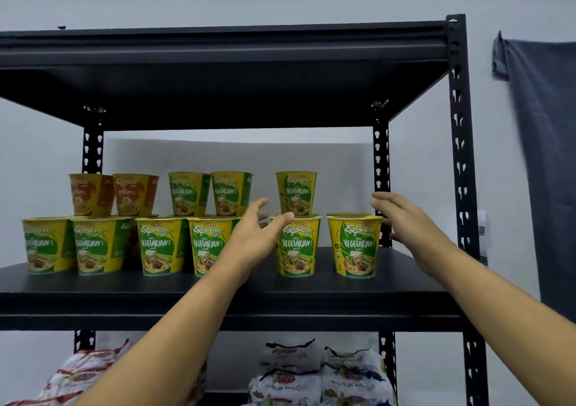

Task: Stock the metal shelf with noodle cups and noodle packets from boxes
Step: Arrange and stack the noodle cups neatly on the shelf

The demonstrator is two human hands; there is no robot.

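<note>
A black metal shelf (pixel 311 287) holds several yellow-green noodle cups in two tiers. My left hand (pixel 252 237) is open, fingers spread, its thumb touching the rim of a lower vegetarian cup (pixel 297 250) that carries another cup (pixel 296 192) on top. My right hand (pixel 408 225) is open and empty, just right of the rightmost cup (pixel 355 245), beside the rear post. Two orange chicken cups (pixel 113 195) stand on the upper tier at left. Noodle packets (pixel 321 374) lie on the shelf below.
The top shelf board (pixel 218 63) overhangs the cups. A front upright post (pixel 463 172) stands at right. A dark grey cloth (pixel 542 156) hangs on the wall at far right. More red-and-white packets (pixel 78 377) lie at lower left.
</note>
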